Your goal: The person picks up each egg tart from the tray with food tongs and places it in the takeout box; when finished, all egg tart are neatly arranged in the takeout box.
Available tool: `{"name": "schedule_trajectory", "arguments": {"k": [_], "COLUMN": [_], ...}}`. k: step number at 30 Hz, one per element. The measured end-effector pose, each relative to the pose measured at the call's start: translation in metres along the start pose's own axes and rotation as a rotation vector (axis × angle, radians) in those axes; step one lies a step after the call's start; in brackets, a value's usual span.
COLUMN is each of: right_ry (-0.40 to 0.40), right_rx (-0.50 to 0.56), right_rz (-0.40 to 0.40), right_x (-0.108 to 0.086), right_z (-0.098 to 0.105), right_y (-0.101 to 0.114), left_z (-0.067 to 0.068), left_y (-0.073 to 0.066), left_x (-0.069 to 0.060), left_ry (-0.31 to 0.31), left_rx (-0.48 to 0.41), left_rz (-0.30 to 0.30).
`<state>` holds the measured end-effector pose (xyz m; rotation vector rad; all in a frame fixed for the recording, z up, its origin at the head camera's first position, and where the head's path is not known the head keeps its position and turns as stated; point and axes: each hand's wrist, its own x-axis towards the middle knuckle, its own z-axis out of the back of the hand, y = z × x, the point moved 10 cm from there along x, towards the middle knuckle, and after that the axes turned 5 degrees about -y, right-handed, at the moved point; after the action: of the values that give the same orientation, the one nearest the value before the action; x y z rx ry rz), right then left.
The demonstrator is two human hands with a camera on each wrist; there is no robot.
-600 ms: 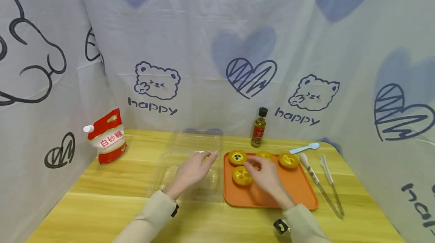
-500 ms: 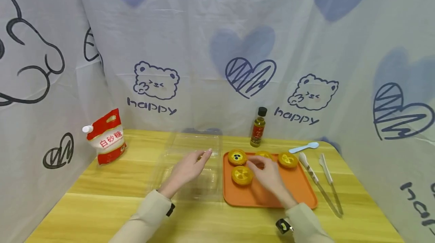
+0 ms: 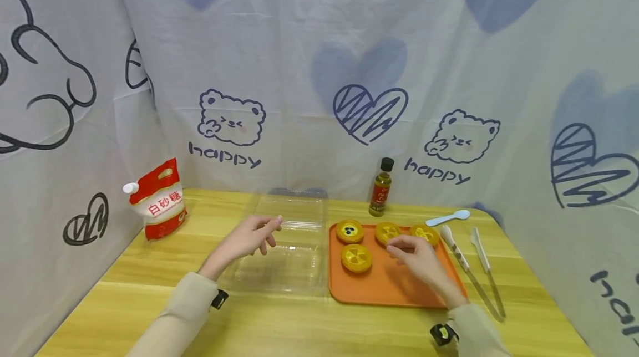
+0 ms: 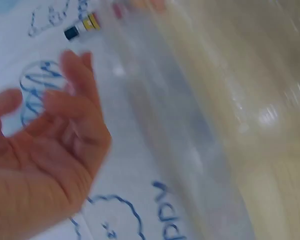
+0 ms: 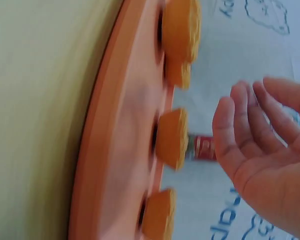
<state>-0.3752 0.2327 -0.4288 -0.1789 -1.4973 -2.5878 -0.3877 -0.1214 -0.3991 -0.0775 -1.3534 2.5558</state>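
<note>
Fingers are being held loosely bent, pinching nothing: right hand (image 3: 421,261) over the tray (image 3: 351,291) of tarts (image 3: 356,258) at right, left hand (image 3: 247,236) over the box (image 3: 295,274) at left. Tarts are seemingly being exposed to knocks from any low sweep.

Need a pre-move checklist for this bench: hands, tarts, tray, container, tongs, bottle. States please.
1. Hands free: ok. The left hand and right hand hold nothing.
2. Tarts on tray: ok. Four tarts sit on the orange tray.
3. Clear container open: ok. It lies open on the table, left of the tray.
4. Container edges undamaged: cannot tell. The clear plastic shows too faintly.
5. Tongs in hand, if wanted: not ok. They lie on the table, right of the tray.
6. Bottle upright and capped: ok. It stands behind the tray, black cap on.
</note>
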Motion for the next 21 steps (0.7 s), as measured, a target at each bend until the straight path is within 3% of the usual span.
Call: {"name": "schedule_trajectory", "arguments": {"k": [4,7,15,21], "right_ry": [0.063,0.086,0.097,0.099], "right_rx": [-0.009,-0.022,-0.064,-0.032], "right_rz": [0.012,-0.009,0.036,0.013], "right_x": [-0.004,-0.008,-0.015,-0.024], "right_z": [0.015,0.031,0.07,0.097], "right_y": [-0.01,-0.02,-0.042,-0.057], "left_z": [0.01,0.021,0.043,0.05], "left_y": [0.014,0.026,0.058,0.075], "left_x": [0.002,0.001,-0.004,-0.007], "left_ry": [0.099,0.122,0.122,0.113], "left_rx": [-0.023,-0.048,-0.238,-0.251], "left_rz": [-0.064,-0.071,0.039,0.09]}}
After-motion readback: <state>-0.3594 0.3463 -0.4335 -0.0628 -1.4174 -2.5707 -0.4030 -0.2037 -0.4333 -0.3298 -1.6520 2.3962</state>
